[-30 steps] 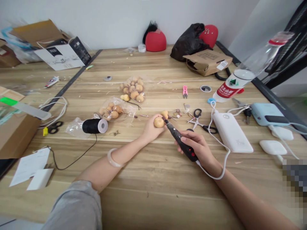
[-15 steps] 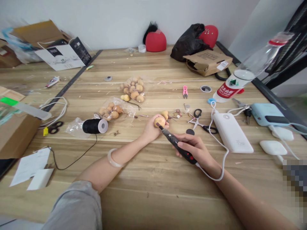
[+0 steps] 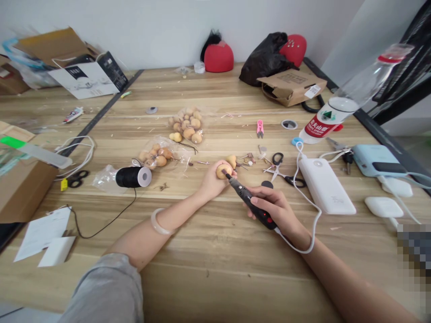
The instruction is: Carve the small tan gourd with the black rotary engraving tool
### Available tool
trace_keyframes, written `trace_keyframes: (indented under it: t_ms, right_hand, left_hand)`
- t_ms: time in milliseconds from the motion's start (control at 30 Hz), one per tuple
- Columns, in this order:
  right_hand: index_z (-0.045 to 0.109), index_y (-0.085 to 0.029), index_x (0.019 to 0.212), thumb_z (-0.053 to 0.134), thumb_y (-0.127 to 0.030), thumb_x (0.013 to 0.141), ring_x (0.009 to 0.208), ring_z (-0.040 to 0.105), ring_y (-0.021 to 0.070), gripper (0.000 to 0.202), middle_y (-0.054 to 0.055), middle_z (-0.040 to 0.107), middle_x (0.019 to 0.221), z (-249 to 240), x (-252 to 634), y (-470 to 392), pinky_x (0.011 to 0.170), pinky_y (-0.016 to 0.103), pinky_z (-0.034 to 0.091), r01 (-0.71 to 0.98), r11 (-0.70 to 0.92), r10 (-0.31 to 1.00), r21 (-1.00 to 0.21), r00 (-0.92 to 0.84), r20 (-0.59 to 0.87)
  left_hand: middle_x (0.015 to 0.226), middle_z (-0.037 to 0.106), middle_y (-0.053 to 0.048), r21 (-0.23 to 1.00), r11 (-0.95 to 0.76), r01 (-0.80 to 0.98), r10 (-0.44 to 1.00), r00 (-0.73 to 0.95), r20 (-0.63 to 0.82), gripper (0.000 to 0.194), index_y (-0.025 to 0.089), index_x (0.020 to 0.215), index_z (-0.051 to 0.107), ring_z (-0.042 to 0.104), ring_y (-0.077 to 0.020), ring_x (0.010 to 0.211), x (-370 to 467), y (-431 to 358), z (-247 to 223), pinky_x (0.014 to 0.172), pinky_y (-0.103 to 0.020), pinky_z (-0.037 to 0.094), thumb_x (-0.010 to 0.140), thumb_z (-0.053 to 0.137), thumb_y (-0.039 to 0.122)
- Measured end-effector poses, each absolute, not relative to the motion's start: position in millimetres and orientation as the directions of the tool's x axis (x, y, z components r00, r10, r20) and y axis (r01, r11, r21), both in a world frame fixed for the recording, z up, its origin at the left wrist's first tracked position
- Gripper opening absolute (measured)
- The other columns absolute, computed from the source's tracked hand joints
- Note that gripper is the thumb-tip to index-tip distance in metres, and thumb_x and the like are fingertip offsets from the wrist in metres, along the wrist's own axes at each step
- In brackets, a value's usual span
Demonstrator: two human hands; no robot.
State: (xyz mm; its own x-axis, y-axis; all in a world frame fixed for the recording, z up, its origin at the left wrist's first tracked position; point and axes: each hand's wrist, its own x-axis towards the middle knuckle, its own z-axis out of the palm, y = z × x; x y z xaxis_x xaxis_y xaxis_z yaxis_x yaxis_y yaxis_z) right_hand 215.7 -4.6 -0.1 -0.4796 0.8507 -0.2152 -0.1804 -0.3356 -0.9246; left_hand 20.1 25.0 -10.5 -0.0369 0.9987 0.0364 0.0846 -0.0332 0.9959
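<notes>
Tan and rounded, the gourd [image 3: 222, 171] sits in the curled left hand [image 3: 213, 183], its face turned toward the right hand [image 3: 274, 204], which is wrapped around the drill [image 3: 241, 190], thumb on top and fingers folded beneath. The drill's tip appears to meet the gourd; how deep it goes is too small to tell. To do this well, I would brace the left wrist on the table [image 3: 215, 269], press lightly, and mind the left fingertips, which lie close to the tip. Just beyond the left hand is a second gourd [image 3: 231, 160], with loose bits [image 3: 249, 158] past it; both leave little room to turn the work. A dark disc [image 3: 267, 184] lies just beyond the right hand, with scissors [image 3: 276, 168] farther out. To that hand's right is the power bank [image 3: 327, 186], and the cable [image 3: 317, 222] loops beside the wrist, where it could snag. Bagged gourds [image 3: 158, 156] and a black spool [image 3: 128, 177] lie left of the left hand, clear of the drill.
</notes>
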Motion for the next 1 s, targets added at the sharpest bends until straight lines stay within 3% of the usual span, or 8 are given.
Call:
trace_keyframes:
  t_ms: [133, 333, 533, 700, 1000]
  right_hand:
    - [0.073, -0.014, 0.095, 0.078, -0.035, 0.071, 0.049, 0.063, 0.0142, 0.032, 0.006, 0.071, 0.069, 1.3, 216.1, -3.9, 0.046, 0.024, 0.051, -0.186, -0.348, 0.879, -0.919, -0.406, -0.250]
    - [0.076, -0.014, 0.098, 0.078, -0.032, 0.071, 0.050, 0.063, 0.0132, 0.033, 0.005, 0.070, 0.072, 1.7, 215.3, -5.1, 0.047, 0.024, 0.050, -0.139, -0.328, 0.832, -0.934, -0.512, -0.216]
    - [0.074, -0.014, 0.096, 0.078, -0.033, 0.072, 0.049, 0.063, 0.0139, 0.031, 0.006, 0.072, 0.071, 1.0, 216.3, -4.2, 0.047, 0.024, 0.051, -0.198, -0.360, 0.871, -0.912, -0.422, -0.253]
    - [0.075, -0.014, 0.098, 0.077, -0.032, 0.072, 0.050, 0.063, 0.0128, 0.031, 0.005, 0.070, 0.072, -0.6, 216.1, -4.5, 0.048, 0.024, 0.050, -0.152, -0.321, 0.833, -0.935, -0.515, -0.202]
    - [0.071, -0.015, 0.097, 0.079, -0.036, 0.069, 0.049, 0.063, 0.0145, 0.036, 0.006, 0.072, 0.070, 1.9, 215.3, -3.6, 0.046, 0.025, 0.051, -0.188, -0.370, 0.864, -0.910, -0.430, -0.262]
  left_hand:
    - [0.075, 0.064, 0.003, 0.985, -0.075, 0.155, 0.994, -0.068, 0.087, 0.025, 0.017, 0.074, 0.055, 0.058, -0.0117, 0.072, 20.0, 25.0, -8.9, 0.072, -0.025, 0.045, 0.059, 0.074, 0.016]
    - [0.074, 0.067, 0.001, 0.996, -0.018, 0.093, 0.999, -0.049, 0.022, 0.022, 0.017, 0.073, 0.056, 0.061, -0.0126, 0.070, 21.9, 23.3, -6.2, 0.069, -0.026, 0.047, 0.063, 0.075, 0.023]
    - [0.077, 0.067, 0.000, 0.985, -0.072, 0.154, 0.995, -0.059, 0.082, 0.025, 0.017, 0.074, 0.055, 0.061, -0.0149, 0.077, 20.0, 24.8, -9.0, 0.076, -0.028, 0.047, 0.061, 0.076, 0.019]
    - [0.074, 0.067, 0.001, 0.995, -0.028, 0.097, 0.999, -0.043, 0.032, 0.022, 0.017, 0.072, 0.055, 0.061, -0.0131, 0.070, 21.2, 24.6, -8.2, 0.070, -0.026, 0.047, 0.063, 0.075, 0.022]
    - [0.077, 0.066, 0.001, 0.984, -0.072, 0.160, 0.995, -0.051, 0.081, 0.024, 0.017, 0.074, 0.055, 0.060, -0.0140, 0.075, 19.1, 24.2, -8.4, 0.074, -0.027, 0.046, 0.060, 0.074, 0.019]
